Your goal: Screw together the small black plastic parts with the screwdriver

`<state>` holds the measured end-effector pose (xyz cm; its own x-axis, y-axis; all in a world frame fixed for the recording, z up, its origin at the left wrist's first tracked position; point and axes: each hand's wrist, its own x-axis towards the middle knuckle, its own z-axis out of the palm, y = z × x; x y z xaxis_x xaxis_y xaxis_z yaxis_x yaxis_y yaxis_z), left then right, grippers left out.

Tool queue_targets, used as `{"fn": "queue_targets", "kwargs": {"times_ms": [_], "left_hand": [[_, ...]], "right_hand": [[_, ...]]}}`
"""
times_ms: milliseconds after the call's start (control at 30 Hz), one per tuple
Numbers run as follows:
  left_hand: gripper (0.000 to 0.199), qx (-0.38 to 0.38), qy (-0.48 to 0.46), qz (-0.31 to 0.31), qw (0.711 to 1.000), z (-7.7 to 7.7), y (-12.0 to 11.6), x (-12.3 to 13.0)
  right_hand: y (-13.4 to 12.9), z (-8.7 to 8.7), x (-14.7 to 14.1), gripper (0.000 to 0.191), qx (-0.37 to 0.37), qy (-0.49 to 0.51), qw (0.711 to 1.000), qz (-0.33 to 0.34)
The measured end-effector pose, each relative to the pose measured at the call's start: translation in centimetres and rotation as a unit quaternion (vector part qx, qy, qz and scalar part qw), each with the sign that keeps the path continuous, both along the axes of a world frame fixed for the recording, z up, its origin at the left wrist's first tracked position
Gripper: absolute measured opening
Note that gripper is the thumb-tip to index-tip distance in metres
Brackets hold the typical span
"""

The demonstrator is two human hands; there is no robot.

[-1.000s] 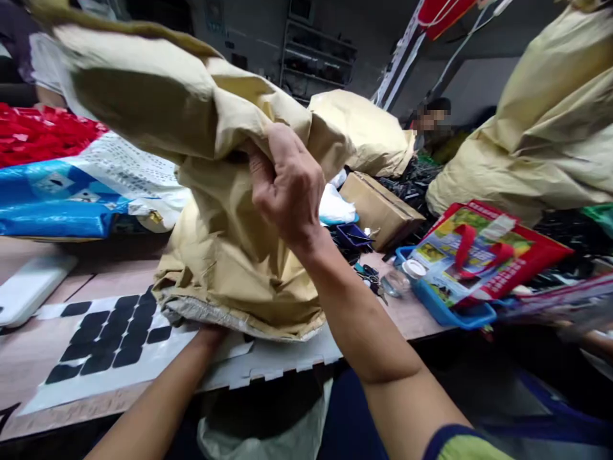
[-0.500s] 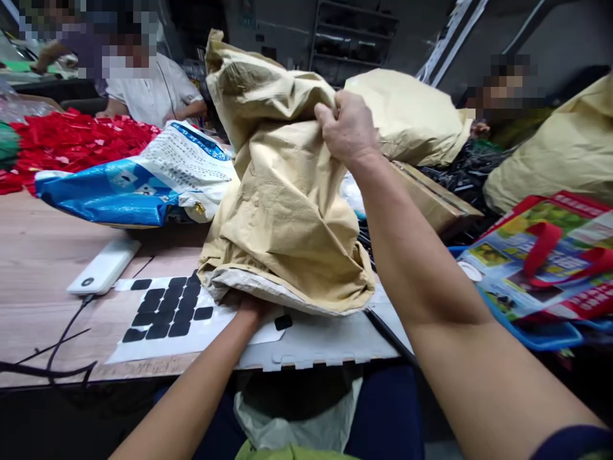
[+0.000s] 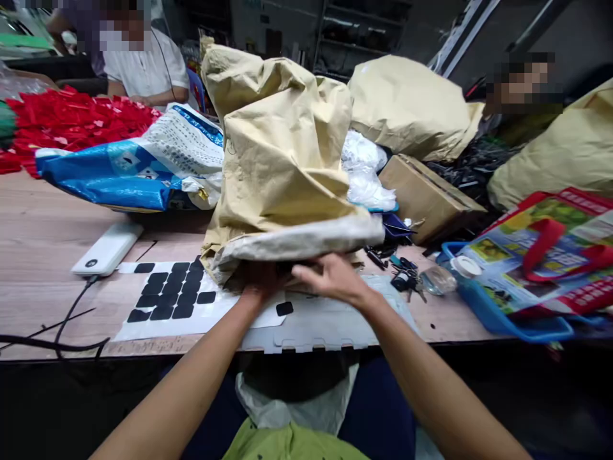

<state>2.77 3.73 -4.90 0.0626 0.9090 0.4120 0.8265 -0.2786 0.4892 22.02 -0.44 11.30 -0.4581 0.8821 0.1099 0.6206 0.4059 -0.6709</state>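
Note:
A big tan sack (image 3: 287, 172) of paper-like material lies on the table in front of me, its pale-lined mouth facing my body. My left hand (image 3: 263, 281) reaches into that mouth; its fingers are hidden in the dark inside. At the right part of the opening is my right hand (image 3: 335, 281), under the raised rim, with the thumb stretched away from the other fingers. Its fingertips are partly covered by the sack. Below the mouth, a white sheet with black rounded stickers (image 3: 167, 291) lies partly on a grey board (image 3: 316, 332).
A white power bank (image 3: 108, 249) with a cable and a blue-white bag (image 3: 143, 172) lie left, before red pieces (image 3: 76, 128). On the right are a cardboard box (image 3: 426, 198), keys (image 3: 407, 275), and a blue basket (image 3: 517, 322) with a colourful bag. Other people sit beyond.
My right hand has let go of the sack's upper side and come down to its mouth. The pale rim has lifted and is blurred. My left hand stays inside.

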Motion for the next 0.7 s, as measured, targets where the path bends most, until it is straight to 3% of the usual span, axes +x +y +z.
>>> {"fn": "queue_targets", "kwargs": {"times_ms": [100,167,233,300,367,433,600,700], "left_hand": [[0.089,0.026,0.021,0.006,0.999,1.1,-0.5,0.2],[0.093,0.037,0.028,0.0,0.999,1.5,-0.6,0.3],[0.093,0.045,0.033,0.001,0.998,1.7,-0.7,0.3],[0.091,0.049,0.035,0.0,0.998,1.8,-0.7,0.3],[0.091,0.044,0.041,0.001,0.998,1.9,-0.8,0.3],[0.092,0.024,0.053,0.022,0.998,2.0,-1.0,0.4],[0.098,-0.025,0.057,0.042,0.997,2.9,-1.3,0.6],[0.105,-0.044,0.054,0.051,0.996,3.6,-1.3,0.6]], "right_hand": [[8.1,3.9,-0.3,0.048,0.126,0.065,0.989,-0.05],[12.6,4.9,-1.6,0.051,0.157,0.076,0.982,-0.068],[15.4,3.7,-3.0,0.049,0.11,0.009,0.992,-0.056],[16.4,1.3,-4.0,0.041,0.029,-0.079,0.996,-0.026],[16.1,-1.0,-4.0,0.048,0.017,-0.083,0.996,0.005],[14.9,-2.2,-3.1,0.05,0.011,-0.05,0.999,0.0],[9.4,-1.8,0.5,0.04,0.034,0.021,0.996,-0.083],[4.2,-3.1,2.5,0.034,0.108,0.026,0.988,-0.11]]}}
